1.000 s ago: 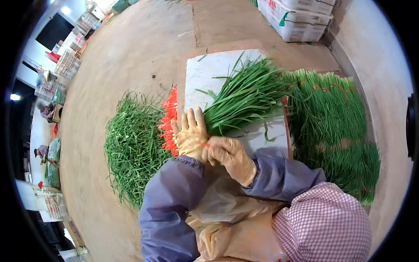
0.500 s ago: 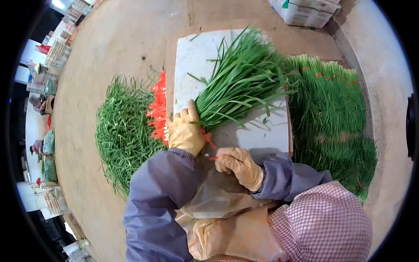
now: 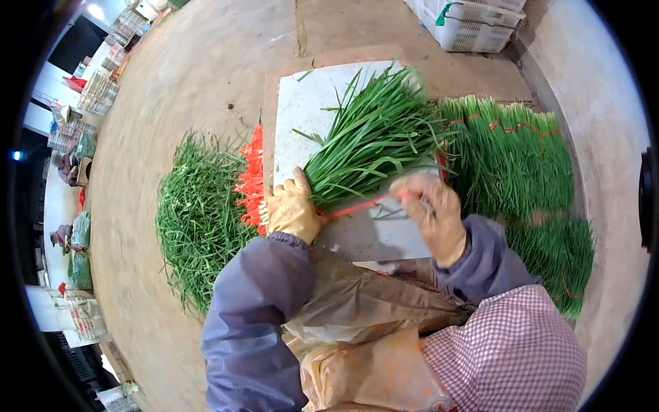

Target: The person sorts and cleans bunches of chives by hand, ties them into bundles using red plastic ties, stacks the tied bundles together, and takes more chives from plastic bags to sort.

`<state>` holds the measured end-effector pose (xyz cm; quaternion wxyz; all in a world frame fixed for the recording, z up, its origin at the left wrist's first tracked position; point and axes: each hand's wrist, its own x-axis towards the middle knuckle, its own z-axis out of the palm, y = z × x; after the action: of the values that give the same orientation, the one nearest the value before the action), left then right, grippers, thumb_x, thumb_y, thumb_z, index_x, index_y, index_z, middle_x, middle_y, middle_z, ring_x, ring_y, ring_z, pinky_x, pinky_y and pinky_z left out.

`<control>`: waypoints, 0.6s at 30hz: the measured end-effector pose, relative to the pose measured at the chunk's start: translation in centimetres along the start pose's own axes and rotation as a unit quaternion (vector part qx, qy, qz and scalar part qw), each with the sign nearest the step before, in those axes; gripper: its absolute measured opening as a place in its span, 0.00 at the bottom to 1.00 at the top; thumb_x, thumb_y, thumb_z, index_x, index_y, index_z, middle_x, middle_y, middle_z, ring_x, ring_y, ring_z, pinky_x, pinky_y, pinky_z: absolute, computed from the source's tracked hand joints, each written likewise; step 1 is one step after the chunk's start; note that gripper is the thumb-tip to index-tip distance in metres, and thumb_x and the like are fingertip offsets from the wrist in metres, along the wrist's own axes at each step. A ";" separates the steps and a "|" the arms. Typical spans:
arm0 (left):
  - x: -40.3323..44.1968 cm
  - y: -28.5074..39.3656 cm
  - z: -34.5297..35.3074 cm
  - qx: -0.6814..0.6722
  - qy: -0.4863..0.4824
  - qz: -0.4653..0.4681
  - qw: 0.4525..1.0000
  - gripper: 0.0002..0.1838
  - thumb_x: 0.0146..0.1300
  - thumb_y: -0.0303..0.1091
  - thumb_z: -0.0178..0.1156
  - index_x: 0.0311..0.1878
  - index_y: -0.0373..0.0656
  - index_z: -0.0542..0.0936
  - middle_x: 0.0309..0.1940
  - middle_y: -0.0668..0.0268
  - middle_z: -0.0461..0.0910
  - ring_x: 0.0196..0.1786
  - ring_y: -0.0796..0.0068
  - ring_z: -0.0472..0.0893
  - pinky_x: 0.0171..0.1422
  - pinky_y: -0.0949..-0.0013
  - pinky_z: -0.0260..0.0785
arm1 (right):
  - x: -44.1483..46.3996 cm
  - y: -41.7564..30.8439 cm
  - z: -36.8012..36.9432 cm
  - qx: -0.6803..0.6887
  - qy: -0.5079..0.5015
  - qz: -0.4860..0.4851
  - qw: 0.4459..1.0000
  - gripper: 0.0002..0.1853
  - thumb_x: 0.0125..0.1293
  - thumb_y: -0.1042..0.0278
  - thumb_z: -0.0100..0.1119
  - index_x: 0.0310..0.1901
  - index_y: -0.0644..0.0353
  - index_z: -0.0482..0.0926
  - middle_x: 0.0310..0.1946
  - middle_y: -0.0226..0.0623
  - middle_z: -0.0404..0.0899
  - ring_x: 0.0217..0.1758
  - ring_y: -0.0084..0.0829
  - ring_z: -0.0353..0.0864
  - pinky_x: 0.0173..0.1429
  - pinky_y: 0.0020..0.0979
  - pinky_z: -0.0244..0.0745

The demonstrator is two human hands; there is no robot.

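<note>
My gloved left hand (image 3: 291,211) is wrapped round the stem end of a bunch of long green leaves (image 3: 377,141), which lies slanting over a white board (image 3: 295,103). From the bunch beside that hand, a red tie (image 3: 357,206) runs taut to the right. Its other end is pinched in my gloved right hand (image 3: 434,213), which is slightly blurred, above the board's right part. Just left of the board are many red ties (image 3: 252,175). White stem ends poke out at the left of my left hand.
A loose heap of greens (image 3: 199,220) lies on the floor at left. Tied bunches (image 3: 515,158) are stacked at right by the wall. White crates (image 3: 480,27) stand at the top right. Two people (image 3: 65,165) sit far left near other crates.
My right hand first moved down from my left hand with the red tie, then swung up and right, stretching it out. My left hand stays on the bunch.
</note>
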<state>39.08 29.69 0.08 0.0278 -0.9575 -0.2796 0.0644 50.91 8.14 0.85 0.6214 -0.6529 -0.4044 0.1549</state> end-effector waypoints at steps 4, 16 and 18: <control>0.1 -0.1 -0.3 0.003 -0.005 0.001 1.000 0.54 0.38 0.56 0.77 0.63 0.32 0.63 0.46 0.48 0.79 0.49 0.50 0.80 0.54 0.53 0.70 | 4.0 1.5 -0.4 -0.191 0.002 -0.086 0.978 0.13 0.69 0.61 0.60 0.42 0.64 0.77 0.36 0.38 0.81 0.35 0.31 0.79 0.40 0.30 0.74; 0.0 -0.6 -0.1 -0.031 -0.021 0.004 0.999 0.56 0.40 0.54 0.77 0.67 0.32 0.60 0.48 0.47 0.78 0.51 0.50 0.79 0.55 0.53 0.70 | 5.1 -2.7 -1.7 0.518 -0.022 -0.017 0.855 0.13 0.75 0.60 0.52 0.39 0.61 0.80 0.27 0.39 0.80 0.20 0.22 0.70 0.27 0.25 0.69; 0.1 -0.2 0.0 -0.007 -0.035 -0.006 0.999 0.59 0.40 0.55 0.77 0.69 0.31 0.58 0.49 0.48 0.77 0.52 0.52 0.78 0.56 0.54 0.69 | 5.6 -3.7 -2.9 0.486 -0.117 -0.112 0.859 0.11 0.74 0.64 0.53 0.39 0.62 0.80 0.26 0.42 0.80 0.19 0.26 0.72 0.26 0.26 0.70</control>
<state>39.07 29.91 0.13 0.0115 -0.9531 -0.2868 0.0957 55.22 9.86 6.54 0.8213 -0.1952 -0.4177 0.3360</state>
